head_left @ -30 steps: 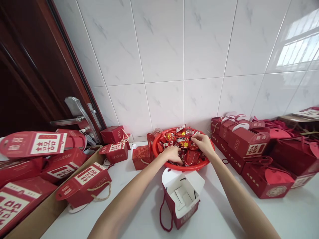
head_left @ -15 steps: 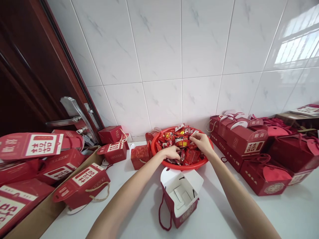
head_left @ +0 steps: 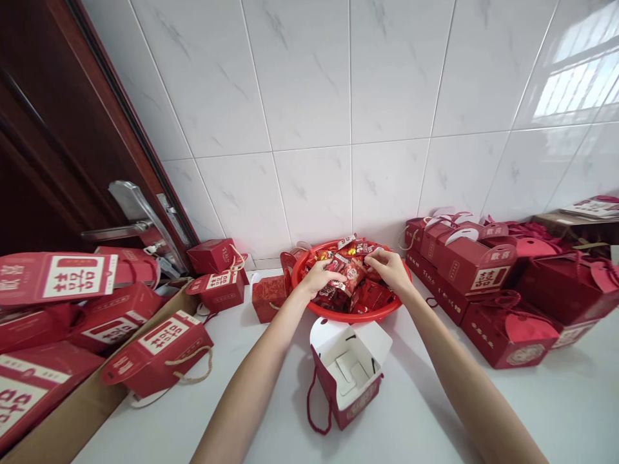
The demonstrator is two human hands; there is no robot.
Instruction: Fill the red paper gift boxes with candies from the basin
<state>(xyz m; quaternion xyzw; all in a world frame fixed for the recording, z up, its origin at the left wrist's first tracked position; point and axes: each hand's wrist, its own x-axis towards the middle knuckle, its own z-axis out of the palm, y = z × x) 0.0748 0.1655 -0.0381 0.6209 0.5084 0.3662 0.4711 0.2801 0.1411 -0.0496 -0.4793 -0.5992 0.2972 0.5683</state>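
Note:
A red round basin (head_left: 348, 317) full of small wrapped packets (head_left: 370, 296) stands near the wall. Over its left side, my left hand (head_left: 320, 278) grips a red and white packet (head_left: 349, 273) between thumb and fingers. My right hand (head_left: 388, 268) is at the basin's right side, its fingers pinched together among the wrappers; what they hold is too small to make out. In front of the basin sits a red box (head_left: 345, 380) with its white lid flaps up, a white inside and a dark red cord handle hanging at its left.
Red boxes (head_left: 164, 351) with cord handles lie at the left, some inside a cardboard carton (head_left: 97, 412). More red boxes (head_left: 512, 338) are stacked at the right. Behind are a tiled wall (head_left: 309, 193) and a dark door (head_left: 48, 161) with a metal handle.
My left hand has risen a little from the packets and now has one in its grip. My right hand has stayed close to its place. The view has shifted slightly.

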